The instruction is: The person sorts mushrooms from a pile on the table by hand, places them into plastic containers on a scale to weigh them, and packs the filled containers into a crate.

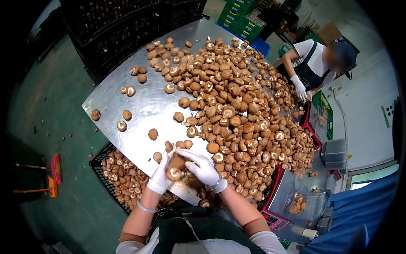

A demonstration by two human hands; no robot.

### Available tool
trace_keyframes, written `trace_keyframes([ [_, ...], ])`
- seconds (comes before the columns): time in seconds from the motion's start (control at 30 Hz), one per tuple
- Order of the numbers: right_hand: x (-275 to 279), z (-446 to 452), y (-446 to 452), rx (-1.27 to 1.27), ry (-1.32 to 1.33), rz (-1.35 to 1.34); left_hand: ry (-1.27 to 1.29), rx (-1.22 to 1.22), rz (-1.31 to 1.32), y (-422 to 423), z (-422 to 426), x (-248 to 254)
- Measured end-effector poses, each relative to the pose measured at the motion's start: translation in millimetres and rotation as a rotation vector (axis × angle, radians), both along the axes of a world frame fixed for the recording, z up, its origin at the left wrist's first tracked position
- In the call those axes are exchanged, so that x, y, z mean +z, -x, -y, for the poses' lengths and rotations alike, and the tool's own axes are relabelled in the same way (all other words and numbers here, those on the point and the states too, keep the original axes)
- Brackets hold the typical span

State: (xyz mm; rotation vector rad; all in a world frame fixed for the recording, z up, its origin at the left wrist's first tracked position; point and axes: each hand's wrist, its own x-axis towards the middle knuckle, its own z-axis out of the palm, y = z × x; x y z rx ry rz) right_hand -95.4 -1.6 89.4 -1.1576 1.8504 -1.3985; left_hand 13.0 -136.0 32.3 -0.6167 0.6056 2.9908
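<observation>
Both of my hands wear white gloves and come together over the front edge of the metal table (139,101). Several brown shiitake mushrooms (174,173) sit between them, one showing its pale underside. My left hand (160,178) curls around their left side, and my right hand (204,168) cups them from the right with bent fingers. Just beyond my fingertips lie a few loose mushrooms (183,144). To the right of my right hand spreads a large heap of mushrooms (237,114). The undersides of the held mushrooms are partly hidden.
A black crate of mushrooms (124,178) stands below the table at left. Stacked black crates (127,34) rise at the back. On the right are a red-edged scale (275,221) and a clear mushroom pack (297,204). Across the table a co-worker (311,63) handles mushrooms.
</observation>
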Motion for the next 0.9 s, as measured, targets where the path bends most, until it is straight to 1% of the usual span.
trace_keyframes([
  [0.07,-8,7,15,-0.073,-0.038,0.039,-0.136,-0.076,-0.017,-6,2,-7],
  [0.1,-23,9,31,-0.203,-0.095,0.013,-0.158,-0.041,-0.028,-9,2,-9],
  [0.13,-47,12,53,-0.310,-0.086,-0.080,-0.180,-0.007,-0.039,-12,2,-12],
  [0.17,-38,16,69,-0.368,-0.118,-0.260,-0.177,-0.009,-0.041,-14,4,-9],
  [0.2,-65,13,93,-0.401,-0.221,-0.536,-0.147,0.006,-0.034,-17,6,-4],
  [0.27,-65,15,109,-0.419,-0.682,-0.821,-0.120,0.023,-0.031,-20,12,-7],
  [0.33,-83,23,101,-0.330,-0.749,-1.093,-0.184,0.059,-0.075,-23,23,-16],
  [0.37,-100,24,96,-0.258,-0.782,-1.229,-0.197,0.115,-0.061,-25,26,-16],
  [0.4,-102,29,89,-0.245,-0.778,-1.067,-0.103,0.149,-0.026,-27,29,-30],
  [0.47,-105,36,75,-0.251,-0.679,-0.943,0.004,0.172,-0.038,-28,35,-27],
  [0.53,-98,35,47,-0.175,-0.613,-0.941,-0.017,0.187,-0.018,-32,39,-28],
  [0.6,-104,32,33,0.028,-0.518,-0.719,-0.039,0.205,-0.002,-32,43,-30],
  [0.67,-83,30,16,0.100,-0.457,-0.749,-0.013,0.194,0.000,-34,45,-32],
  [0.73,-85,27,25,0.116,-0.409,-0.741,0.004,0.188,0.002,-31,46,-26],
  [0.8,-102,25,51,-0.114,-0.254,-0.480,0.020,0.186,-0.001,-28,46,-20],
  [0.87,-82,32,86,-0.360,-0.267,-0.434,0.109,0.182,0.034,-26,45,-15],
  [0.9,-79,36,103,-0.428,-0.322,-0.580,0.108,0.181,0.034,-26,43,-12],
])
